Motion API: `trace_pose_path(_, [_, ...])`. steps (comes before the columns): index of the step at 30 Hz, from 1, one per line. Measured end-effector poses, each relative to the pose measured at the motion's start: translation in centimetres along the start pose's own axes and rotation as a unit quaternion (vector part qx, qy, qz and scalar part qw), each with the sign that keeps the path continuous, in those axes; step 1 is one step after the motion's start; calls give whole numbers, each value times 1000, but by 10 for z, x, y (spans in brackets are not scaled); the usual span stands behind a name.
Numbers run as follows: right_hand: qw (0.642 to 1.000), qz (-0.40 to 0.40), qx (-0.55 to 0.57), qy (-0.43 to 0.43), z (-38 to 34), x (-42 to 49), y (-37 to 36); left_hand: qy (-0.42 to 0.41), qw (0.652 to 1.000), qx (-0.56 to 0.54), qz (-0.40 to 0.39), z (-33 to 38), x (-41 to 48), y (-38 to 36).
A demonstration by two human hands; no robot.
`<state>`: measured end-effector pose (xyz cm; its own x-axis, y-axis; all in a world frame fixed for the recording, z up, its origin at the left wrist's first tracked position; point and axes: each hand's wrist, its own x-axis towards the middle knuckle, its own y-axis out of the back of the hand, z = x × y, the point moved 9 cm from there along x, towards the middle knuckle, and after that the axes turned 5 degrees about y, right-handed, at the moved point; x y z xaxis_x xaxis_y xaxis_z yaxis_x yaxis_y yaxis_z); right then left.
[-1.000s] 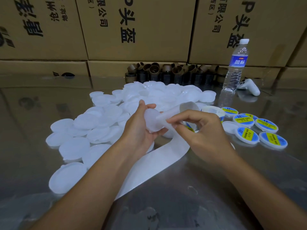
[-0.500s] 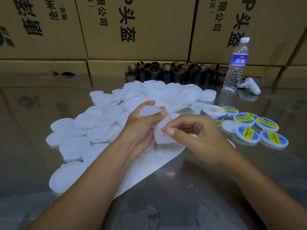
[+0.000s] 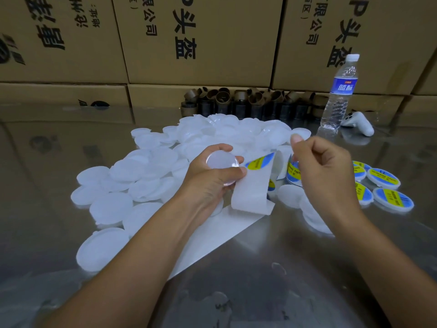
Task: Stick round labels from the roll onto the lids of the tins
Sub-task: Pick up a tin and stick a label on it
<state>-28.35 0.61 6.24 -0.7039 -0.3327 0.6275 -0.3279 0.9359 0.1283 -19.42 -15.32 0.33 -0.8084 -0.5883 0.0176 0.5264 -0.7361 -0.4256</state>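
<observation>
Head view, left hand holds lid face-up

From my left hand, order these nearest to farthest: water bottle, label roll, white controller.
1. The label roll, mid-table, just right of the left hand.
2. The water bottle, standing back right by the boxes.
3. The white controller, lying just beyond the bottle, farther right.

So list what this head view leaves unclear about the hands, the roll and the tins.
Head view only.
The label roll: mostly hidden behind the right hand.
Whether the right hand pinches anything: its curled fingers block that.
Print on the labelled tins: too small and blurred.
Sides of the tin: wrapped by the left hand.
</observation>
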Motion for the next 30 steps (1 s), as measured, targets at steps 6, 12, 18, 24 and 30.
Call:
trace_pose_path(6, [991, -75, -85, -71, 25, -2, -12, -31, 994, 102, 9, 2, 0, -1])
trace_pose_path(12, [981, -133, -135, -45, 30, -5, -24, -41, 993, 113, 5, 4, -2, -2])
trace_pose_path(18, [965, -191, -175, 32, 16, -8, -32, 14, 998, 34, -42, -6, -2, -7])
trace_pose_path(24, [958, -214, -184, 47, 16, -10, -37, 25, 999, 8, -44, -8, -1, -6])
trace_pose_path(30, [957, -216, -181, 62, 11, -10, -37, 15, 999, 23, -46, -8, 1, -5])
